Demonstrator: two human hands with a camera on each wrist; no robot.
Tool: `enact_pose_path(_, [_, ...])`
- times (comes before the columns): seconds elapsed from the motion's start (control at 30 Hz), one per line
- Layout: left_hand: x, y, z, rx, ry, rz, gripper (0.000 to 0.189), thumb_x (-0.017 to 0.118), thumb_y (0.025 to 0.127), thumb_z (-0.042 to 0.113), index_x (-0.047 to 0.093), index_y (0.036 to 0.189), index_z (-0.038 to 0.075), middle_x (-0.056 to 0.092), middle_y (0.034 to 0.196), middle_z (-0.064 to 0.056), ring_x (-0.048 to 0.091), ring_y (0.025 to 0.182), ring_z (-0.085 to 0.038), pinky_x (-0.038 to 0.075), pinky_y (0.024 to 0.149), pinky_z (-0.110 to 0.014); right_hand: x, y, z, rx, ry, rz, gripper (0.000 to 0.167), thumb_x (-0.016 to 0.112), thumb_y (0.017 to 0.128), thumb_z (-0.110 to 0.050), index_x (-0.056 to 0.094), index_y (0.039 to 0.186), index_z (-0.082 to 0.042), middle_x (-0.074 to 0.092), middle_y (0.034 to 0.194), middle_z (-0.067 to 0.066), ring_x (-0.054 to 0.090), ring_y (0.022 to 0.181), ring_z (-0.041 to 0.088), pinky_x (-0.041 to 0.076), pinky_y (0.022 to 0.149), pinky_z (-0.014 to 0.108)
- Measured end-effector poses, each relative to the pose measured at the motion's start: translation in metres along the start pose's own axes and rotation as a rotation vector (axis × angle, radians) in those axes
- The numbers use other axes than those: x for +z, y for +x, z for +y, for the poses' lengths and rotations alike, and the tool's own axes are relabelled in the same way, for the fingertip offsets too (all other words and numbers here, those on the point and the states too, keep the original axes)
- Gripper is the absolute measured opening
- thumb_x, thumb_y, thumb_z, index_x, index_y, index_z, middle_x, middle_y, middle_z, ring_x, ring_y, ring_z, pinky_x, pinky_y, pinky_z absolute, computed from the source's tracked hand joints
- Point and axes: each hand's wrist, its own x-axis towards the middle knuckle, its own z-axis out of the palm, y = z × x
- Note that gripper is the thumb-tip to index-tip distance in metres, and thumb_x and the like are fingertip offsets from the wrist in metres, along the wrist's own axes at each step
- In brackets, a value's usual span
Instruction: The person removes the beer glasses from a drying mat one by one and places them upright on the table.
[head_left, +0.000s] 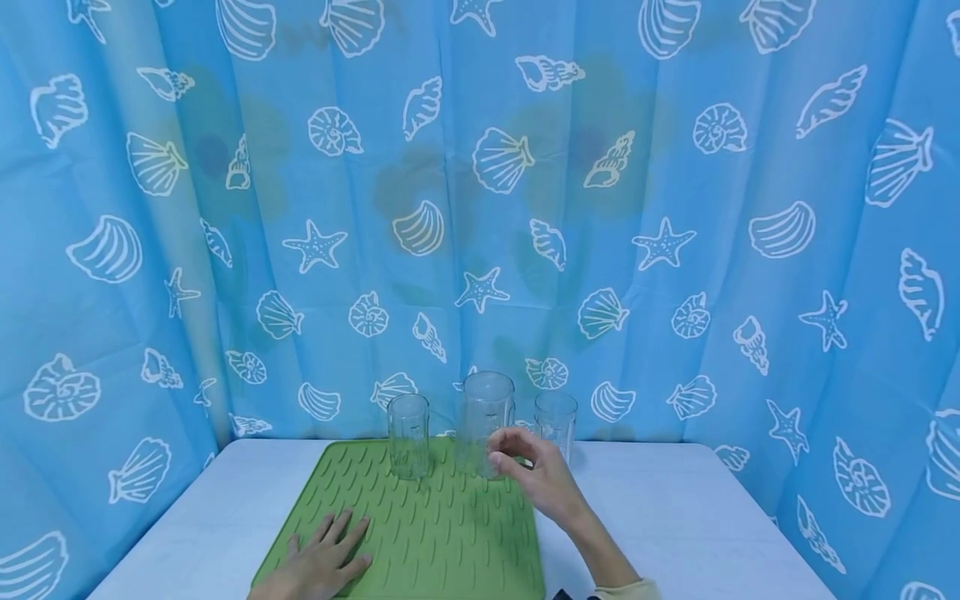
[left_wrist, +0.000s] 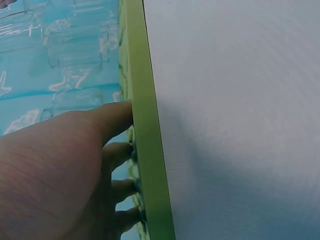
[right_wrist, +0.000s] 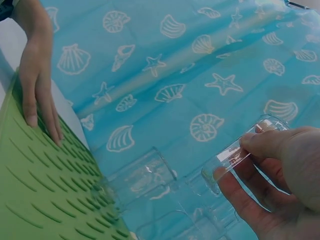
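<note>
My left hand (head_left: 318, 558) lies flat with spread fingers on the near left of the green ridged drying mat (head_left: 442, 550). In the left wrist view its fingertips (left_wrist: 125, 187) rest along the mat's ribbed top. At the back of the mat stands a tall clear glass jug (head_left: 480, 408). My right hand (head_left: 543, 479) is at the jug's right side, thumb and fingers bent round its clear handle (right_wrist: 232, 155). To the left, an upright drinking glass (head_left: 408, 437) stands on the mat. Another clear glass (head_left: 557, 417) is behind my right hand, its base partly hidden.
A white-covered table (head_left: 675, 517) extends past the mat on both sides. Directly behind it hangs a blue curtain (head_left: 480, 208) printed with white shells and starfish, which also closes in the left and right sides.
</note>
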Motion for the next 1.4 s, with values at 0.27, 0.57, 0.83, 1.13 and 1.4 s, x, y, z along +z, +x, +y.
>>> enact_pose_path(0.27, [-0.006, -0.002, 0.005, 0.056, -0.052, 0.035, 0.066, 0.054, 0.095, 0.052, 0.046, 0.146, 0.012, 0.035, 0.155, -0.023, 0.026, 0.143, -0.052, 0.011, 0.108, -0.083, -0.012, -0.001, 0.005, 0.016, 0.014, 0.045, 0.018, 0.065, 0.095, -0.016, 0.064, 0.109, -0.005, 0.067, 0.106, 0.018, 0.068, 0.098, 0.02, 0.063, 0.078, 0.032])
enact_pose_path(0.57, [-0.021, -0.01, 0.045, 0.378, -0.045, 0.272, 0.059, 0.052, 0.097, 0.052, 0.055, 0.139, 0.01, 0.056, 0.139, -0.018, 0.054, 0.126, -0.044, 0.044, 0.099, -0.071, -0.017, -0.002, 0.007, 0.026, 0.022, 0.072, 0.02, 0.065, 0.095, -0.017, 0.065, 0.11, -0.004, 0.067, 0.105, 0.018, 0.067, 0.091, 0.019, 0.063, 0.075, 0.033])
enact_pose_path(0.83, [-0.027, -0.003, 0.079, 0.434, -0.212, 0.478, 0.054, 0.057, 0.097, 0.047, 0.053, 0.141, 0.015, 0.059, 0.137, -0.008, 0.056, 0.126, -0.031, 0.049, 0.104, -0.056, -0.018, -0.001, 0.006, 0.058, 0.075, 0.098, 0.021, 0.066, 0.094, -0.018, 0.064, 0.11, -0.005, 0.066, 0.105, 0.02, 0.068, 0.093, 0.016, 0.063, 0.081, 0.034])
enact_pose_path(1.13, [-0.029, 0.025, 0.107, 0.468, -0.571, 0.545, 0.062, 0.068, 0.092, 0.038, 0.044, 0.146, 0.02, 0.058, 0.136, -0.008, 0.06, 0.121, -0.032, 0.059, 0.093, -0.043, -0.015, 0.0, 0.004, 0.08, 0.135, 0.106, 0.024, 0.067, 0.094, -0.018, 0.062, 0.111, -0.002, 0.064, 0.107, 0.023, 0.068, 0.096, 0.014, 0.063, 0.084, 0.034])
enact_pose_path(1.4, [-0.029, 0.041, 0.126, 0.435, -0.761, 0.496, 0.063, 0.066, 0.093, 0.037, 0.04, 0.148, 0.023, 0.049, 0.148, -0.012, 0.053, 0.13, -0.039, 0.054, 0.1, -0.053, -0.014, -0.002, 0.006, 0.104, 0.194, 0.106, 0.027, 0.066, 0.094, -0.017, 0.06, 0.113, 0.001, 0.064, 0.106, 0.02, 0.068, 0.096, 0.014, 0.062, 0.087, 0.035])
